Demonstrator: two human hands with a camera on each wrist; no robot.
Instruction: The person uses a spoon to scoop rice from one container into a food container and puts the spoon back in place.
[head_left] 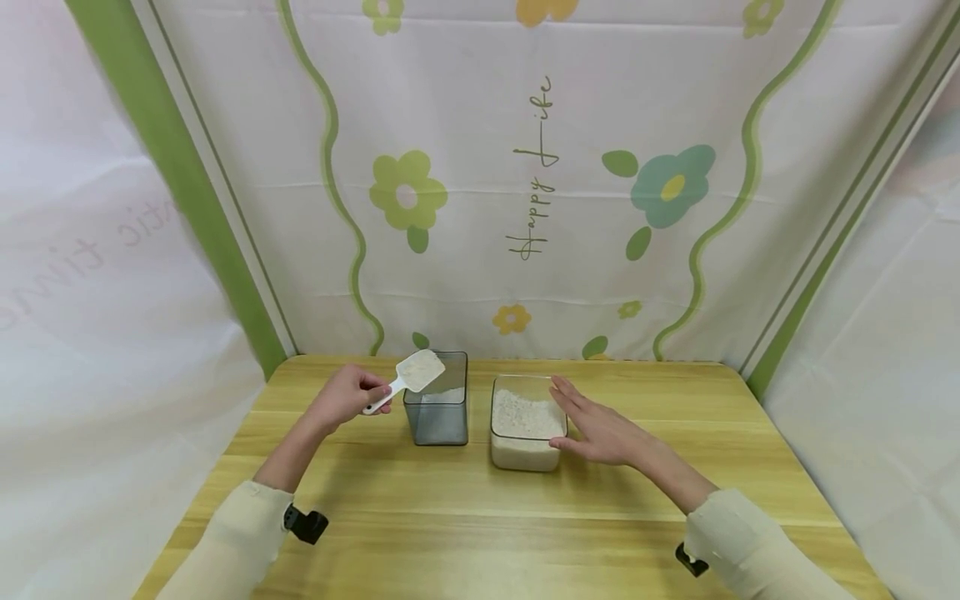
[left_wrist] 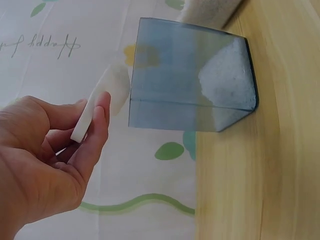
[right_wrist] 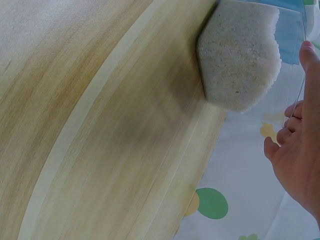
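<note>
My left hand (head_left: 347,395) pinches the handle of a white scoop (head_left: 411,377) heaped with white grain, held over the left rim of a grey-blue clear container (head_left: 438,400). In the left wrist view my fingers (left_wrist: 92,127) grip the scoop handle (left_wrist: 85,120) beside that container (left_wrist: 192,82), which holds a little grain. A clear container (head_left: 525,423) nearly full of white grain stands to its right. My right hand (head_left: 597,427) lies flat with straight fingers against that container's right side. The right wrist view shows the grain-filled container (right_wrist: 240,55) and my fingers (right_wrist: 297,130) beside it.
Both containers stand near the back middle of a wooden table (head_left: 480,517). A flowered cloth backdrop (head_left: 540,167) closes the back and both sides. Bare tabletop stretches in front of the containers and to either side.
</note>
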